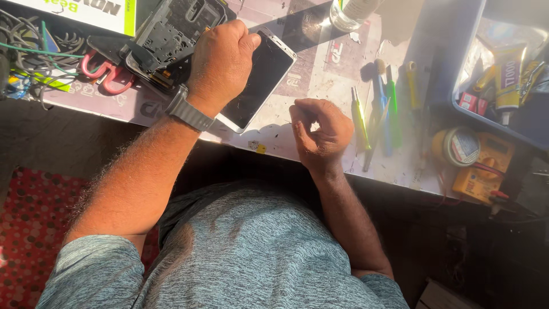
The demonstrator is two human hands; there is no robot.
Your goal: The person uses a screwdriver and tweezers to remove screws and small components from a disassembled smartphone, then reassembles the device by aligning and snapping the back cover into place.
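Sunlit workbench [320,74], seen from above, with two hands at a white phone.

Nearest, at centre frame, the right hand [320,130] is loosely curled with fingertips pinched together; I cannot tell whether it holds anything. Just left and further up, the left hand [222,63], a grey watch on its wrist, is closed over the upper edge of the white phone [257,80], which lies tilted on the bench. Green and blue tools [377,114] lie right of centre. A yellow meter [483,169] sits at lower right, yellow tubes in a blue tray [514,74] at upper right, and a white-and-green box [80,12] at upper left.

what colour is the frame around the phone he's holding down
White frame on the phone, around a black screen; the head view shows it best, under the left hand.
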